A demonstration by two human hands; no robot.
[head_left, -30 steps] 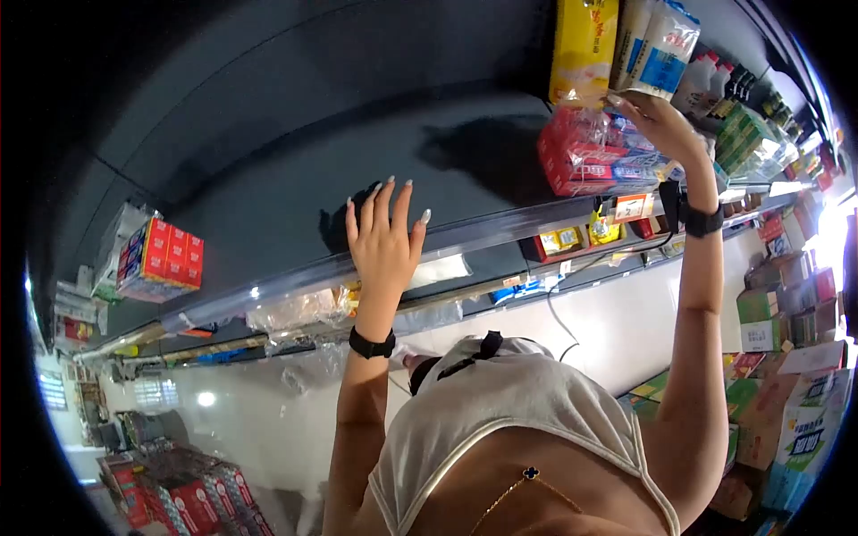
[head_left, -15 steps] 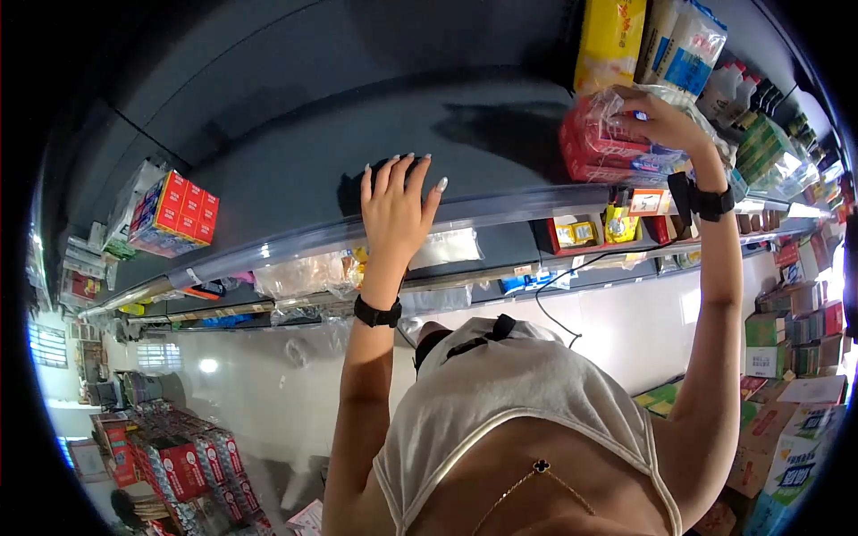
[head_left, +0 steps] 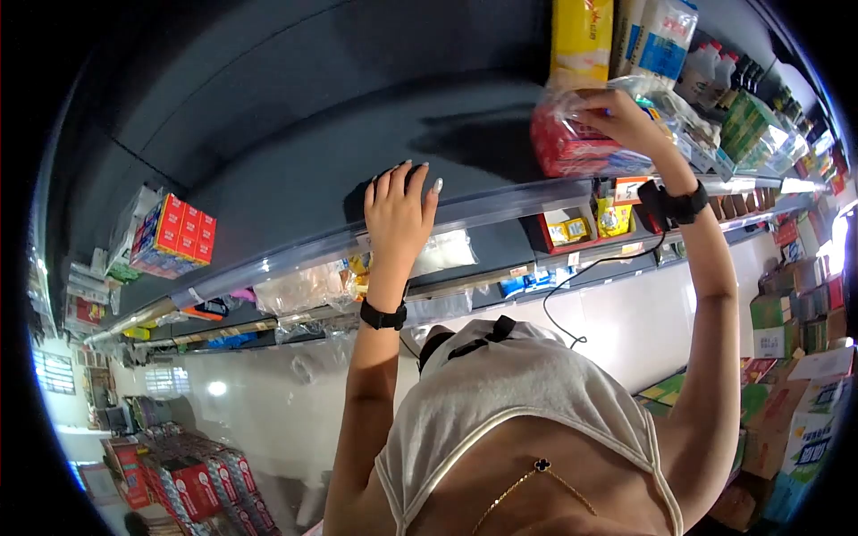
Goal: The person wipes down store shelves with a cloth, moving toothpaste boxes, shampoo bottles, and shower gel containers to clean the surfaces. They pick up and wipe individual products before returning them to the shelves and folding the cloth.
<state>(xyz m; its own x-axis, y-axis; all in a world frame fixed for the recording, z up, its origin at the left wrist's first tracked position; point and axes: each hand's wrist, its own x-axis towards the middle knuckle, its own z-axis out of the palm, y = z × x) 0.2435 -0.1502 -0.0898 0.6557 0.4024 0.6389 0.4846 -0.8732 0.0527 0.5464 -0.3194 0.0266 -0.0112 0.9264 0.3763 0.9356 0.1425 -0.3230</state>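
My left hand (head_left: 396, 219) lies flat on the dark grey shelf (head_left: 357, 125) near its front edge, fingers stretched out and holding nothing. At the right, my right hand (head_left: 626, 123) grips a clear plastic wrapper (head_left: 565, 96) with bent fingers. Inside that wrapper is a pack of red boxes (head_left: 572, 147) resting on the shelf by the front lip. The fingertips are partly hidden by the shiny film. Behind the pack stands a yellow bag (head_left: 581, 40), with white-and-blue packages (head_left: 660, 40) beside it.
A block of small red boxes (head_left: 179, 230) stands at the shelf's left end. White bottles (head_left: 702, 71) and a green box (head_left: 749, 129) are at the far right. Below, a lower shelf holds a red tray (head_left: 572, 230) and plastic bags (head_left: 299, 290). A black cable (head_left: 581, 272) hangs in front.
The view has turned slightly, so the right-hand items appear further left. The plastic film now bunches higher around my right fingers. My left hand stays on the shelf.
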